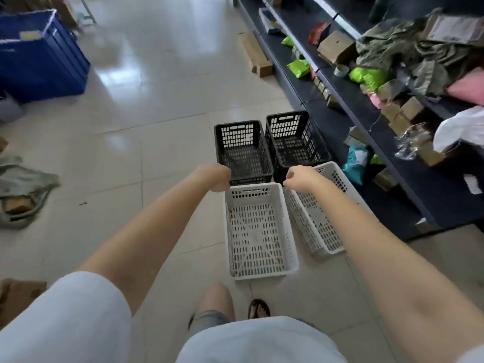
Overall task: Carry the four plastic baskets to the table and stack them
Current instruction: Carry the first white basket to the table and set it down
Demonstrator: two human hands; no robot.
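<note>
Four slotted plastic baskets stand on the tiled floor beside a shelf. Two black ones are at the back, the left black basket (pixel 243 150) and the right black basket (pixel 297 142). In front of them are the left white basket (pixel 258 231) and the right white basket (pixel 318 221). My left hand (pixel 218 178) curls over the far left corner of the left white basket, right where it meets the left black one. My right hand (pixel 301 176) grips the far rim of the right white basket, which sits skewed and tilted. No table is in view.
A long dark shelf unit (pixel 408 179) with boxes, green packets and clothes runs along the right. A blue crate (pixel 39 56) stands far left. A bag (pixel 23 195) lies on the floor at left, with cardboard boxes (pixel 258 56) further back. My feet are just behind the white baskets.
</note>
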